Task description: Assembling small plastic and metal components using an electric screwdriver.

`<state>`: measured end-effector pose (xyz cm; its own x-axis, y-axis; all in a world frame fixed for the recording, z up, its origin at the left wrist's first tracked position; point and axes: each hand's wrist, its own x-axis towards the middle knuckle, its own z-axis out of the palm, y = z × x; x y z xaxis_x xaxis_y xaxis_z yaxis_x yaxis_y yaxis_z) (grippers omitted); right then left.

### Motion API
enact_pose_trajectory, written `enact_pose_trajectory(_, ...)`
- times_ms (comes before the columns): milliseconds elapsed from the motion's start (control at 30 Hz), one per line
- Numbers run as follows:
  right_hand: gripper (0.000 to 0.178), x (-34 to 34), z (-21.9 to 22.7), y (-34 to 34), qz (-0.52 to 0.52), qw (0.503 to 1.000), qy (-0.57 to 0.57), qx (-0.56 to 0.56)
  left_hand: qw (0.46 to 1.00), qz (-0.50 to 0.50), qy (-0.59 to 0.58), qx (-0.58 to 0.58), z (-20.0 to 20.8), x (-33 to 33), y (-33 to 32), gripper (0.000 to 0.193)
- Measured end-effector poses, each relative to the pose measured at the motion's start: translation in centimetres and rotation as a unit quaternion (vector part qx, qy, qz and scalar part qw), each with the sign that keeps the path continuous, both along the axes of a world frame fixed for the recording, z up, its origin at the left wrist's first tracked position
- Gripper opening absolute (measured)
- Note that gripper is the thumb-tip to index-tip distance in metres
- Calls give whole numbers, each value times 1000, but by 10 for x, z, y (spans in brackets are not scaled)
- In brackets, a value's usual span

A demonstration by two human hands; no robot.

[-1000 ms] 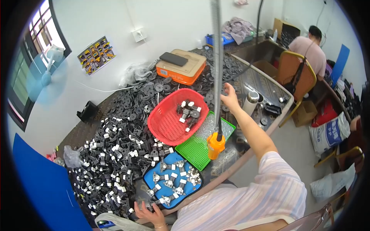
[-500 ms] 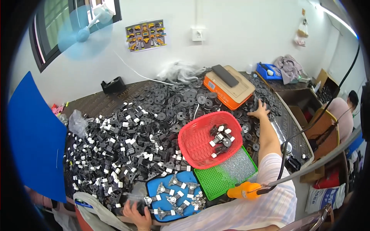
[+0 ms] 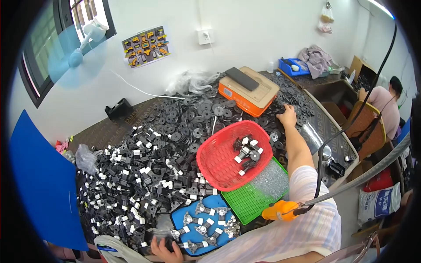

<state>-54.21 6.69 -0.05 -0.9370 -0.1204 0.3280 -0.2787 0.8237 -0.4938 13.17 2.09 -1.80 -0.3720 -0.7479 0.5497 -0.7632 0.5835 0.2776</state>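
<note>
My right fingers (image 3: 281,115) reach into the black discs (image 3: 299,97) beside the orange box (image 3: 246,101); whether they grip one, I cannot tell. My left hand (image 3: 165,252) spreads loosely by the blue tray (image 3: 215,202).

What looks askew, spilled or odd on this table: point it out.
Nothing looks plainly broken. The black discs lie heaped loose on the tabletop instead of in a container, so they look spilled, though that may be deliberate. The red plastic basket sits at an angle, its rim overlapping the green perforated tray in this view.
</note>
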Motion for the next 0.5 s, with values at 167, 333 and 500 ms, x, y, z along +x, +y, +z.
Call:
enact_pose_trajectory(167, 81, -28, -6, 7, 22, 992, -111, -58, 999, 13, -5, 37, -1, 2, 3, 38)
enact_pose_trajectory(333, 73, -41, -20, -2, 15, 989, -89, -114, 999, 3, 13, 43, 1, 0, 1, 38)
enact_pose_trajectory(500, 53, -25, -22, -18, -20, 982, -24, -187, 999, 9, 19, 50, 4, -1, 2, 37)
